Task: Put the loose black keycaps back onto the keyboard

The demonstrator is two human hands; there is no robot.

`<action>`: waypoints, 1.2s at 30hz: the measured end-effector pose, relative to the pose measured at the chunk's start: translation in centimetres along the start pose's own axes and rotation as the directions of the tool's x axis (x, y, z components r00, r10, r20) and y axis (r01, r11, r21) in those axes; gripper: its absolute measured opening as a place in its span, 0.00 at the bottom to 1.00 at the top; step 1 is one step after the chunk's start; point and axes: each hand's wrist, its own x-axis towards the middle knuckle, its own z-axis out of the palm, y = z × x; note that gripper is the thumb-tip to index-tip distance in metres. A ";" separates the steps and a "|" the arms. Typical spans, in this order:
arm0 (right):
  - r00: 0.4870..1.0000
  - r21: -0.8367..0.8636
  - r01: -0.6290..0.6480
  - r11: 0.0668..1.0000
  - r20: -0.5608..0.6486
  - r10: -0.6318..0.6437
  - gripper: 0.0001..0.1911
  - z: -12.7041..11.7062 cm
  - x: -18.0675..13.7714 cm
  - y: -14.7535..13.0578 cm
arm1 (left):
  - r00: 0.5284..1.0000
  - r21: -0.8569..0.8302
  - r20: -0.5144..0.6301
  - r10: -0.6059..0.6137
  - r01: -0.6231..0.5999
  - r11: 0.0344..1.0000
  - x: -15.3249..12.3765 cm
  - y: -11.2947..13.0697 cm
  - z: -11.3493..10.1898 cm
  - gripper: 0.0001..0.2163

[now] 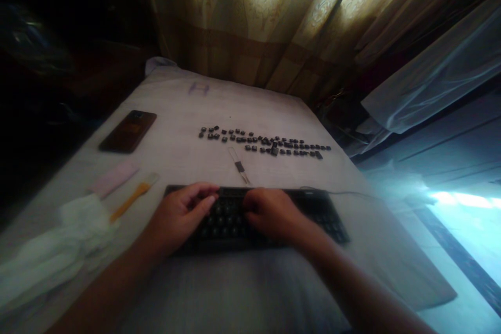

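A black keyboard (225,227) lies on the white-covered table in front of me, with keys over the part that shows. My left hand (190,206) rests over its left end, fingers curled at the far edge and thumb along the near side of them, gripping the keyboard there. Over the middle of the keys, my right hand (270,211) is closed with its fingertips turned down; whatever it may hold is hidden. Just beyond the keyboard lies a wire keycap puller (239,166) with a dark handle. Farther back, many loose black keycaps (270,142) are spread in uneven rows.
To the left are a dark phone (129,131), a pink block-like item (114,177), an orange-handled brush (131,201) and a crumpled white cloth (66,240). A cable (348,193) runs right from the keyboard. Curtains (250,15) hang behind the table.
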 end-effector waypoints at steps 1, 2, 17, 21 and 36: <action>1.000 -0.009 0.000 1.000 -0.002 0.000 0.08 0.0 0.1 0.0 | 1.000 0.003 0.000 -0.001 0.001 1.000 0.0 0.0 0.0 0.17; 1.000 -0.016 0.001 1.000 -0.002 -0.001 0.08 -0.1 0.1 0.0 | 1.000 0.003 -0.001 -0.001 0.001 1.000 0.0 0.0 0.0 0.17; 0.991 -0.044 -0.018 0.999 0.135 0.024 0.09 -0.9 0.6 -0.2 | 0.998 0.064 -0.030 0.051 -0.049 0.997 0.1 -0.3 0.0 0.17; 0.989 -0.028 -0.023 0.999 0.148 0.027 0.09 -1.0 0.6 -0.1 | 0.998 0.067 -0.038 0.048 -0.045 0.997 0.0 -0.3 0.0 0.17; 0.987 0.029 0.146 0.989 0.068 -0.147 0.09 -0.2 0.4 0.4 | 0.994 0.117 -0.049 0.094 -0.088 0.989 0.1 -0.2 -0.2 0.17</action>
